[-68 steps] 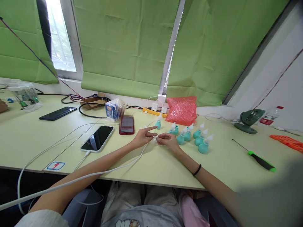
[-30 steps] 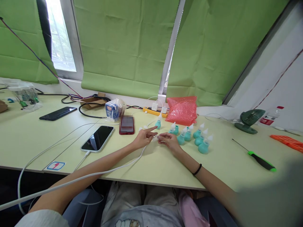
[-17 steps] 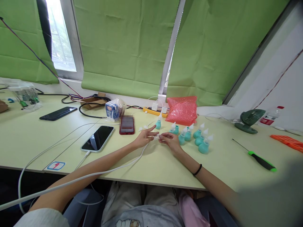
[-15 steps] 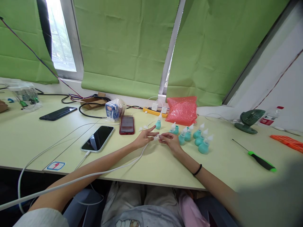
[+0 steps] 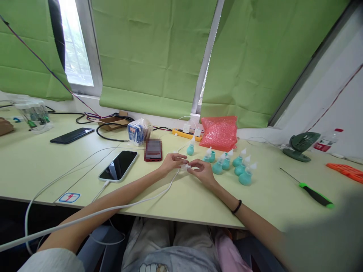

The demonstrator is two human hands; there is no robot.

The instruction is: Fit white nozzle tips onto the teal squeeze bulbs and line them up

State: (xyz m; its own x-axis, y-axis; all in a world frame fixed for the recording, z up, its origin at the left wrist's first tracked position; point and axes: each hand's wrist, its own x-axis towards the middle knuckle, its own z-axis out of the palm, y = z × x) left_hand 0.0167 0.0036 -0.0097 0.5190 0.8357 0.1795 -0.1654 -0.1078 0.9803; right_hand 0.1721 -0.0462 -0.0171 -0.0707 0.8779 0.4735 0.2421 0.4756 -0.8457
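My left hand (image 5: 170, 162) and my right hand (image 5: 202, 170) meet at the middle of the pale table (image 5: 181, 196), fingers curled in a pinch on a small clear plastic piece (image 5: 185, 166) held between them. Just right of my right hand stand several teal squeeze bulbs with white tips (image 5: 241, 170). One more teal bulb (image 5: 190, 148) stands alone behind my hands. A white cable (image 5: 136, 202) runs under my left forearm.
A white phone (image 5: 118, 165), a red phone (image 5: 153, 150) and a black phone (image 5: 72, 135) lie to the left. Pink bubble wrap (image 5: 219, 132) and a yellow power strip (image 5: 185, 134) sit at the back. A green-handled screwdriver (image 5: 312, 190) and a green fan (image 5: 301, 142) are right.
My left forefinger, stretched out before, has curled in, and both hands now pinch the small clear piece together. The view has shifted slightly.
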